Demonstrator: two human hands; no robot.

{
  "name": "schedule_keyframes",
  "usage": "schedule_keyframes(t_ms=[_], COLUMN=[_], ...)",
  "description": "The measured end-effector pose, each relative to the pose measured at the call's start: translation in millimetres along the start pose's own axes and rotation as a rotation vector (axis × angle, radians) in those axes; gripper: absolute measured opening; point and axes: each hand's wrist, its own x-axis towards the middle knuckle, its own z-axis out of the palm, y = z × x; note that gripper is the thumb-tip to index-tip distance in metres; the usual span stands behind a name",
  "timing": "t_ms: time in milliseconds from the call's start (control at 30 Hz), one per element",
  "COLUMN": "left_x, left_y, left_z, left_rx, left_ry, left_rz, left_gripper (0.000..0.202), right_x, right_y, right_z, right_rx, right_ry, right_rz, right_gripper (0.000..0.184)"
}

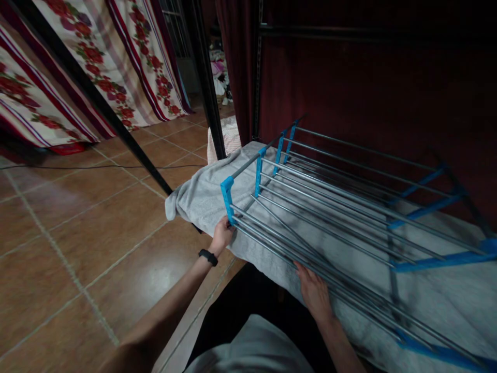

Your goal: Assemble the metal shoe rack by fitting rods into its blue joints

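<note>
A folded metal drying rack (334, 202) with grey rods and blue plastic joints lies on a surface covered by a grey towel (202, 194). My left hand (222, 234), with a black band at the wrist, is closed on the rack's near left corner by a blue joint. My right hand (313, 292) rests on the near rods further right, fingers curled over them.
Brown tiled floor (77, 223) spreads to the left, crossed by a black cable. Floral curtains (128, 57) hang at the back left behind a slanted black pole (101, 103). A dark red wall (368, 88) stands behind the rack. A white basket-like object (229, 135) sits beyond the towel.
</note>
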Motion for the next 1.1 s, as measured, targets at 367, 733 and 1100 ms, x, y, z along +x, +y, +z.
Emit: schedule_keyframes(t_ms=[367,733,1100], left_x=[-7,-8,-7], left_y=[4,2,4], left_z=[-4.0,-10.2,-15.0], left_rx=[0.013,-0.063,0.009], left_ry=[-0.004,-0.109,-0.171], left_rz=[-0.038,0.019,0.048], left_gripper=[0.033,0.034,0.032], right_x=[0,-1,4], right_y=[-2,-1,-3], right_z=[1,2,4], right_rx=[-0.021,-0.059,-0.065], right_ry=[0.005,-0.011,-0.006], right_rz=[0.009,-0.007,0.005], right_gripper=[0.041,0.046,0.056])
